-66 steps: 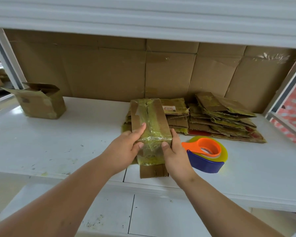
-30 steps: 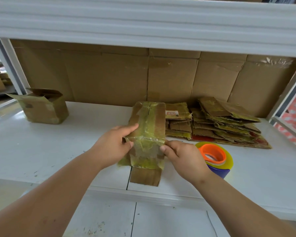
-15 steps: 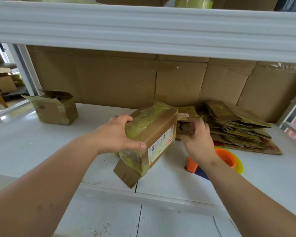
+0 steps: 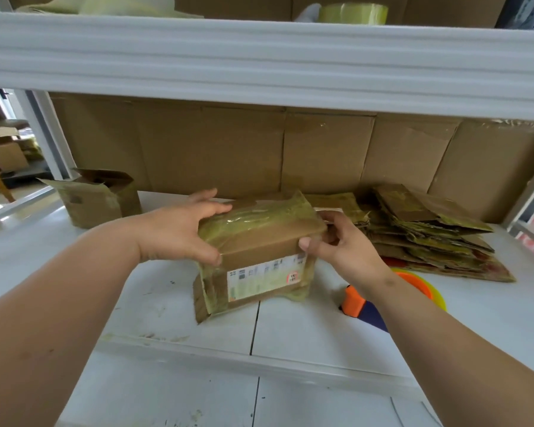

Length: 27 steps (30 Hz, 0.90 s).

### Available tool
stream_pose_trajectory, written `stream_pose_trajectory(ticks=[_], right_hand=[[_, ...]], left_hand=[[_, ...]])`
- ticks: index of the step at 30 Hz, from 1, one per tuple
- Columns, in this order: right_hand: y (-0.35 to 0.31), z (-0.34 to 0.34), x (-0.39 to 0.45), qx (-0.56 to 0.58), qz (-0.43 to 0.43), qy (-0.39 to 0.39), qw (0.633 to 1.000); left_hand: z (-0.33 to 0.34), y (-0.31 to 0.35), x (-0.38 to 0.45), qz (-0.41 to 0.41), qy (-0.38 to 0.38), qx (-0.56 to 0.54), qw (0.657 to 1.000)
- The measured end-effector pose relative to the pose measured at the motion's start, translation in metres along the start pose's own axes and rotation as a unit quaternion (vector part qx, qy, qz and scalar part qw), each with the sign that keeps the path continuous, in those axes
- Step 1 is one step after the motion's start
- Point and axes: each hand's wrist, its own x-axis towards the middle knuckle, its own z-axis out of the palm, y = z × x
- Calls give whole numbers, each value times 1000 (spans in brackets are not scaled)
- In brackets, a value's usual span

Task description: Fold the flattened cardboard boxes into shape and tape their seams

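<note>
Box [image 4: 259,257] now squared up and level on shelf [image 4: 167,303], right hand [image 4: 346,248] back gripping its end, left hand [image 4: 179,232] clamped too.

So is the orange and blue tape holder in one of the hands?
No, the orange and blue tape dispenser lies on the white shelf while both hands grip the taped brown cardboard box.

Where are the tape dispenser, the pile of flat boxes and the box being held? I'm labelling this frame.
tape dispenser [image 4: 355,304], head view, on its orange handle end.
pile of flat boxes [image 4: 438,235], head view, on the stack's middle.
box being held [image 4: 269,241], head view, on its brown top face.
</note>
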Motion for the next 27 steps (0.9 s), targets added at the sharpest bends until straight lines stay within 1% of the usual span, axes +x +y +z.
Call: stream_pose_trajectory(ticks=[2, 4, 7, 8, 9, 10, 11, 13, 15, 17, 19, 20, 21, 22, 24, 25, 26, 27], right_hand=[[-1, -1, -5, -4, 11, -35, 999], [-1, -1, -10, 11, 30, -107, 994], [-2, -8, -14, 10, 58, -200, 978], [-3, -13, -15, 31, 68, -220, 973], [-5, -18, -15, 65, 77, -224, 969], [-7, -22, -16, 93, 81, -210, 970], [-8, -26, -16, 96, 78, -177, 976], [-7, -30, -12, 29, 58, -109, 992], [-6, -31, -11, -16, 51, -95, 994], [-4, -33, -15, -4, 59, -99, 993], [0, -35, -21, 36, 55, -108, 992], [1, -36, -24, 44, 48, -111, 992], [2, -36, -27, 42, 40, -109, 992], [0, -34, -30, 36, 28, -107, 993], [-4, -32, -34, 1, 5, -104, 995], [-8, -31, -35, -28, -6, -98, 995], [-11, -30, -36, -54, -13, -89, 994], [-15, -29, -37, -68, -17, -78, 994]], left_hand=[[2, -4, 3, -11, -18, -33, 999], [5, -4, 6, -11, -12, -50, 999], [13, 0, 13, 8, -7, -42, 999], [15, 0, 16, 13, -9, -36, 999], [17, 1, 19, 18, -11, -25, 999], [18, 3, 20, 22, -11, -5, 1000], [19, 5, 22, 27, -8, 25, 999], [21, 6, 26, 39, 4, 106, 994], [25, 4, 30, 50, 28, 180, 982], [34, -1, 35, 72, 94, 216, 969], [46, -8, 40, 93, 191, 208, 955], [52, -10, 42, 96, 230, 182, 951], [58, -12, 45, 96, 251, 135, 954], [63, -10, 47, 95, 253, 69, 960], [68, -4, 49, 80, 204, -102, 970], [69, 1, 47, 67, 169, -209, 961], [68, 7, 43, 49, 130, -312, 940], [66, 12, 39, 37, 99, -378, 920]])
